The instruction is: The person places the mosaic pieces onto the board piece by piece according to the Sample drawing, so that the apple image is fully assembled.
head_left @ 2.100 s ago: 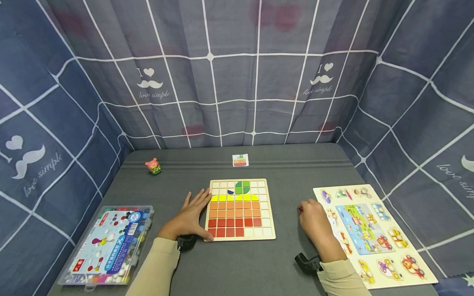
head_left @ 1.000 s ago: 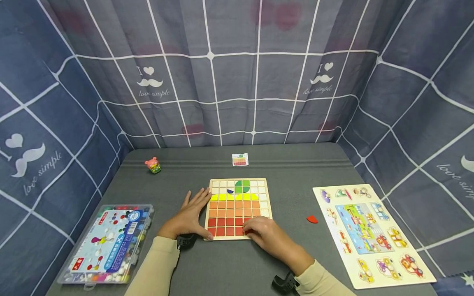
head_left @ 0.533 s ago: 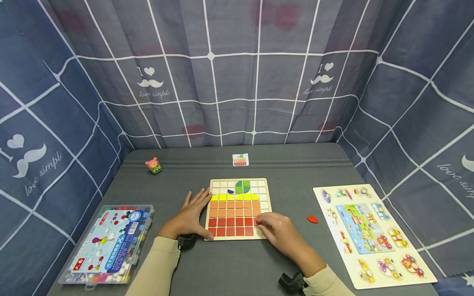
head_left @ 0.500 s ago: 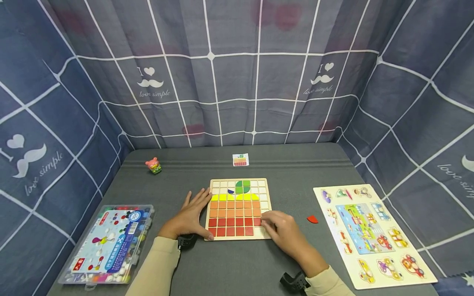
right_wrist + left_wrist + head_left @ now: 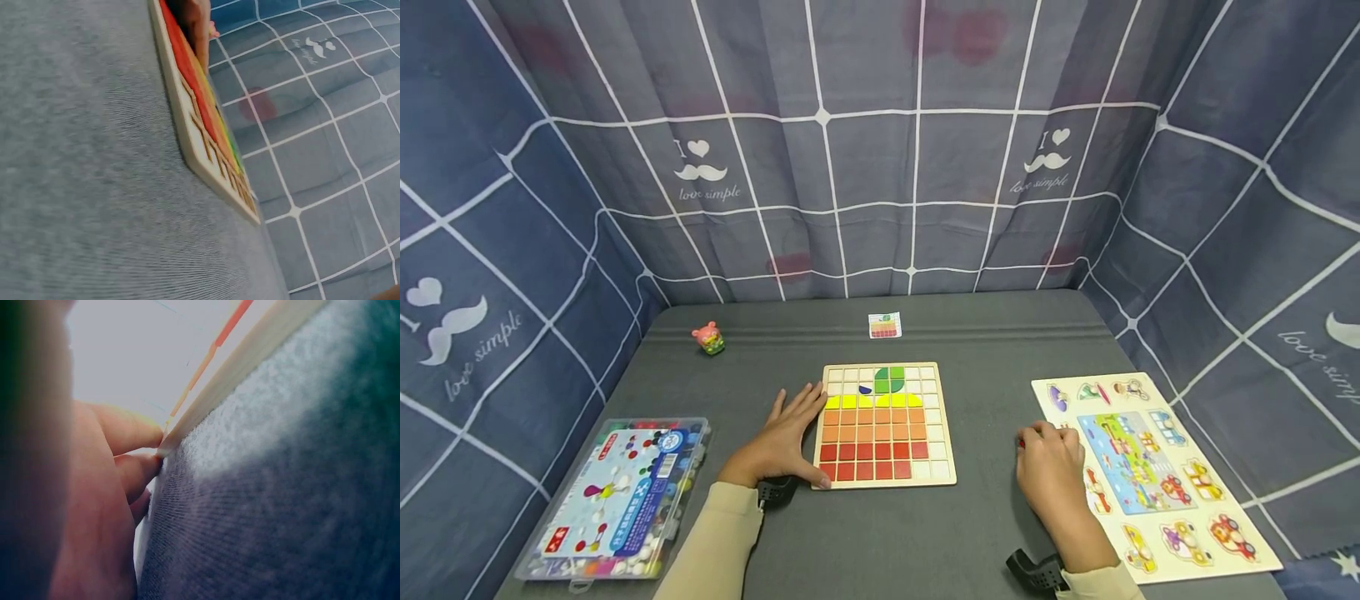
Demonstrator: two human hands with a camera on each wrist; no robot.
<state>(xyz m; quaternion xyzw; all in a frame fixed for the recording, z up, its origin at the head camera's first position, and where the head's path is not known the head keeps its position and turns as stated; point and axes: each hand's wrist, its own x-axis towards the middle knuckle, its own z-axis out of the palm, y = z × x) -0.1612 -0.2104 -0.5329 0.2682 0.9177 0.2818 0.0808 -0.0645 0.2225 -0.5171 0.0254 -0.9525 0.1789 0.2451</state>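
A wooden grid board point(image 5: 942, 433) lies mid-table. Rows of red tiles point(image 5: 864, 452), orange tiles point(image 5: 874, 425) and yellow tiles point(image 5: 891, 401) fill much of it, with green tiles point(image 5: 890, 380) and a small blue piece point(image 5: 865, 390) near the top. My left hand point(image 5: 782, 440) rests along the board's left side, fingers spread, thumb at the near corner. In the left wrist view its fingertips point(image 5: 147, 434) touch the board's edge. Well right of the board, my right hand point(image 5: 1051, 479) pinches a small red piece point(image 5: 1021, 444), mostly hidden by the fingers.
Right of my right hand lies a picture puzzle board point(image 5: 1180, 533). A clear plastic case point(image 5: 617, 500) of colourful parts stands at left. Behind are a pink-headed figurine point(image 5: 708, 338) and a small pattern card point(image 5: 884, 326). A checked curtain point(image 5: 865, 167) surrounds the table.
My right hand put a red square at the end of the lowest red row, then moved right to the loose red piece and took it. My left hand stayed at the board.
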